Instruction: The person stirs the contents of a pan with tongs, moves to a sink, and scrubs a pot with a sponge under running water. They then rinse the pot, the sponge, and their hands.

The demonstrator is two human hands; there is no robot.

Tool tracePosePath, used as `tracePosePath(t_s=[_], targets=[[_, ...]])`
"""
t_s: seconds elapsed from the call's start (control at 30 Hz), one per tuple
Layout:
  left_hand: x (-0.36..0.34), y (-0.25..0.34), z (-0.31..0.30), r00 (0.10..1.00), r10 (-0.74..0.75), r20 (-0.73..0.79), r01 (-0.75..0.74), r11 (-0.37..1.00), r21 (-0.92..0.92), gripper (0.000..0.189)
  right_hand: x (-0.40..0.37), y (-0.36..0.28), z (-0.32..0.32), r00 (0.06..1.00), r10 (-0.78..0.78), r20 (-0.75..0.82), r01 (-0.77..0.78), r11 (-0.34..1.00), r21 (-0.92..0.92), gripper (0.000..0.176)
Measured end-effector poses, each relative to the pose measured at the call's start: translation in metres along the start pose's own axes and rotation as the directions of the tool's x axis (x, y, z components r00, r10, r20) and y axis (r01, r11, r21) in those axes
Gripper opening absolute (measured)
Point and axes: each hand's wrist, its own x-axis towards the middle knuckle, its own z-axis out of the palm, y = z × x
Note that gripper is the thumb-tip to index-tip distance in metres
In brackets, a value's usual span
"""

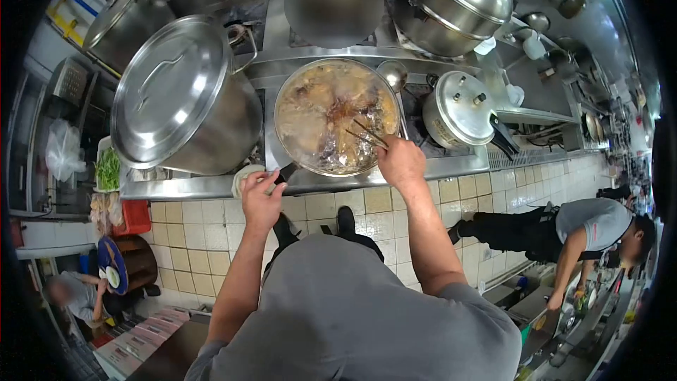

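Note:
A wide round pan [289,152] of bubbling brown broth with chunks of food stands on the stove in front of me. My right hand [402,161] is closed around a pair of chopsticks [367,132], whose tips reach over the broth at the pan's right side. At the pan's near left edge, my left hand [261,201] is curled at the black handle [286,172], with a pale cloth [245,182] beside its fingers. The undersides of the left fingers are partly hidden. A ladle [393,73] rests just right of the pan.
A tall lidded stockpot [226,116] stands left, and a pressure cooker [460,109] right. Behind are a dark pot [333,3] and a stacked steamer [451,10]. Co-workers are at the right [592,222] and lower left [77,296]. Tiled floor [317,206] lies below the stove edge.

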Motion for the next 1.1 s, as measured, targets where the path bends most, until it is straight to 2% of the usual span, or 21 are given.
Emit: tracePosePath(t_s=[0.07, 0.2, 0.27, 0.33, 0.57, 0.63, 0.73, 0.8, 0.87, 0.9, 0.93, 1.0, 1.03, 1.07, 1.1], targets=[[-0.002, 0.001, -0.006, 1.000, -0.012, 0.008, 0.012, 1.000, 0.018, 0.037, -0.004, -0.002, -0.003, 0.998, 0.041, 0.055, -0.044, 0.998, 0.047, 0.025], [-0.001, -0.002, -0.006, 1.000, 0.016, 0.009, -0.016, 0.999, 0.039, 0.037, -0.017, 0.011, 0.009, 1.000, -0.003, 0.016, 0.000, 0.986, 0.165, 0.024], [-0.001, -0.002, -0.006, 1.000, 0.003, 0.019, -0.004, 0.999, 0.048, 0.037, -0.022, 0.019, 0.022, 0.999, -0.017, -0.030, 0.022, 0.983, 0.183, 0.020], [0.000, -0.002, -0.005, 1.000, -0.008, 0.027, 0.006, 0.998, 0.055, 0.037, -0.026, 0.024, 0.033, 0.984, -0.032, -0.177, 0.080, 0.959, 0.274, 0.018], [0.000, 0.004, -0.008, 0.999, -0.009, 0.038, 0.006, 0.997, 0.075, 0.037, -0.028, 0.038, 0.040, 0.975, 0.055, -0.214, 0.018, 0.945, 0.327, 0.023], [0.000, 0.006, -0.008, 0.999, -0.011, 0.038, 0.008, 0.997, 0.078, 0.039, -0.026, 0.043, 0.032, 0.953, 0.102, -0.284, 0.011, 0.929, 0.370, 0.026], [0.000, 0.006, -0.010, 0.999, 0.006, 0.038, -0.009, 0.996, 0.083, 0.038, -0.028, 0.054, 0.025, 0.934, 0.091, -0.346, 0.082, 0.886, 0.456, 0.029], [0.001, 0.010, -0.011, 0.999, 0.020, 0.050, -0.026, 0.991, 0.134, 0.038, -0.038, 0.060, 0.018, 0.941, 0.077, -0.330, 0.085, 0.889, 0.450, 0.030], [-0.001, 0.010, -0.008, 0.999, 0.038, 0.037, -0.043, 0.988, 0.150, 0.038, -0.051, 0.065, 0.018, 0.982, 0.034, -0.184, 0.045, 0.912, 0.408, 0.031], [-0.002, 0.010, -0.008, 0.999, 0.029, 0.032, -0.034, 0.986, 0.161, 0.038, -0.059, 0.067, 0.026, 0.973, 0.088, -0.212, 0.030, 0.866, 0.499, 0.031], [-0.003, 0.012, -0.007, 1.000, 0.015, 0.028, -0.020, 0.985, 0.174, 0.039, -0.065, 0.071, 0.029, 0.970, 0.093, -0.223, 0.034, 0.861, 0.508, 0.031], [-0.007, 0.018, -0.004, 1.000, 0.010, 0.021, -0.014, 0.983, 0.185, 0.038, -0.080, 0.079, 0.038, 0.989, 0.050, -0.140, 0.045, 0.799, 0.600, 0.031], [-0.009, 0.021, -0.002, 1.000, -0.006, 0.006, 0.004, 0.982, 0.191, 0.036, -0.088, 0.077, 0.032, 0.992, 0.110, -0.061, -0.052, 0.801, 0.597, 0.031], [-0.009, 0.024, 0.001, 1.000, -0.022, -0.009, 0.023, 0.980, 0.198, 0.035, -0.094, 0.084, 0.043, 0.991, 0.117, -0.059, -0.057, 0.792, 0.608, 0.031], [-0.010, 0.024, 0.004, 1.000, -0.017, -0.002, 0.017, 0.977, 0.211, 0.035, -0.100, 0.093, 0.064, 0.990, 0.132, -0.055, -0.056, 0.716, 0.696, 0.030]])
